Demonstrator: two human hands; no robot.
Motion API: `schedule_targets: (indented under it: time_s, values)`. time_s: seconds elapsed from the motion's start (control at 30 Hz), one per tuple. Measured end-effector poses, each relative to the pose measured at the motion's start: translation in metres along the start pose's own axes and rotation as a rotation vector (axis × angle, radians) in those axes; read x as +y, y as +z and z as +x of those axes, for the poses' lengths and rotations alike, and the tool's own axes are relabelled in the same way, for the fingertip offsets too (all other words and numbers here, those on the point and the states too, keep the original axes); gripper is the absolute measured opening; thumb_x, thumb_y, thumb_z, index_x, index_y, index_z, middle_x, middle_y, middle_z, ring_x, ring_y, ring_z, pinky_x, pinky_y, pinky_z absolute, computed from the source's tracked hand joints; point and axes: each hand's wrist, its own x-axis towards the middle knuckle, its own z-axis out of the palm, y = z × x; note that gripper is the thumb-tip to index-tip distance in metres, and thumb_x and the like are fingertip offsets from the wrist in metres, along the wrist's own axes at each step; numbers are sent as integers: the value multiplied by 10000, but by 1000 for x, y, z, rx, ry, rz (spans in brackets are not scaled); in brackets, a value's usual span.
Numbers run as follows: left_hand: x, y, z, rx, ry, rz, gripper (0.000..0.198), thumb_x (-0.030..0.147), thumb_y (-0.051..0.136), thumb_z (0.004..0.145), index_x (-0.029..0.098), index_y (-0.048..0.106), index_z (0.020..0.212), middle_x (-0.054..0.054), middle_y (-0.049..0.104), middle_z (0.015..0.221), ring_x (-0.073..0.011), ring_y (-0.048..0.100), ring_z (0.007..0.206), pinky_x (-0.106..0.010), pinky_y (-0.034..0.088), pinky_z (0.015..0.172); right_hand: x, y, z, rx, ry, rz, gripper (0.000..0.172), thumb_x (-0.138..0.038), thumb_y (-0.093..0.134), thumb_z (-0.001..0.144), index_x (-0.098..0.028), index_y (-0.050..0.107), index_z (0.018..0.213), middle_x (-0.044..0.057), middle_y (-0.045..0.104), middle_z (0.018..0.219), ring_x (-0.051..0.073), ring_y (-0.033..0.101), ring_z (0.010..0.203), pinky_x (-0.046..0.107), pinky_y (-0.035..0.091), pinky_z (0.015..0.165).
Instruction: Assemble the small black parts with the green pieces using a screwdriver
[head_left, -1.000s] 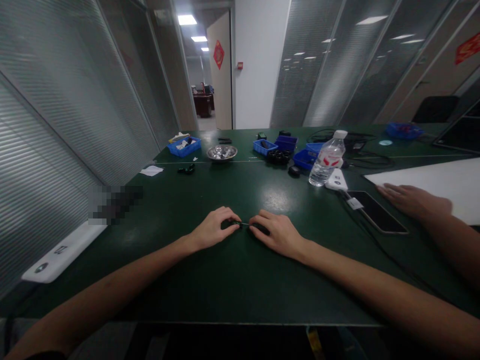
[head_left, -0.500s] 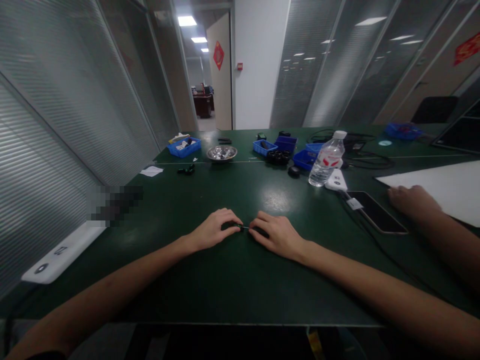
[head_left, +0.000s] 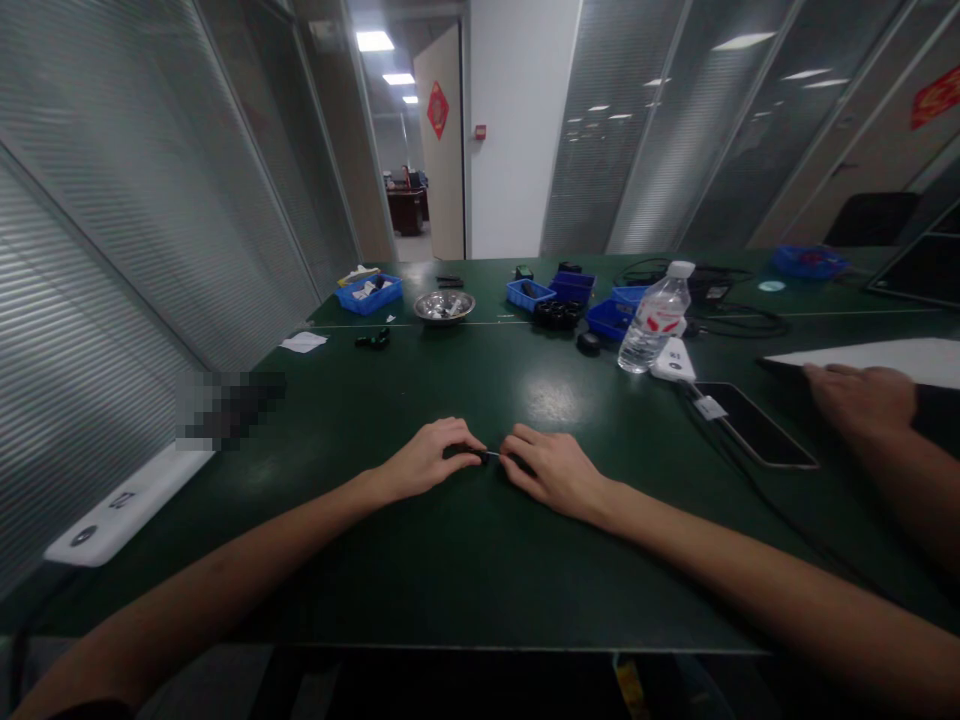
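Near the centre of the frame, over the tabletop (head_left: 465,575), the left hand (head_left: 427,456) pinches a small dark part (head_left: 484,458) between thumb and fingers. The right hand (head_left: 559,467), fingertips and thumb drawn together, pinches a thin pale shaft (head_left: 493,454) that spans the gap to it; contact is too small to confirm. Good work here likely calls for braced wrists, shaft and part in line, and light pressure against slipping.
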Motion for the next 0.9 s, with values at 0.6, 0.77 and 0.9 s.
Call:
schedule_targets:
  time_s: [0.6, 0.77, 0.9]
  values:
    - [0, 1, -1, -39, -4, 29, 207, 312, 622, 1015, 224, 697, 1187, -42, 653, 1053, -195, 594, 999, -333, 448, 895, -4, -2, 3, -15, -13, -27, 247, -348, 445, 1064, -203, 643, 1087, 39, 602, 977, 126, 563, 725, 253, 345, 600]
    - [3, 0, 0, -56, 9, 37, 220, 332, 612, 1019, 219, 697, 1187, -49, 650, 1051, -201, 592, 998, -341, 448, 898, -7, -3, 4, -14, -34, -31, 253, -350, 431, 1070, -200, 635, 1087, 41, 600, 982, 126, 565, 730, 251, 355, 617]
    - [4, 0, 1, -68, 22, 39, 228, 340, 600, 1025, 222, 691, 1197, -53, 654, 1062, -204, 590, 1007, -348, 447, 910, -8, -2, 3, 0, -22, -28, 262, -359, 420, 1076, -206, 629, 1108, 43, 605, 991, 131, 573, 741, 253, 363, 625]
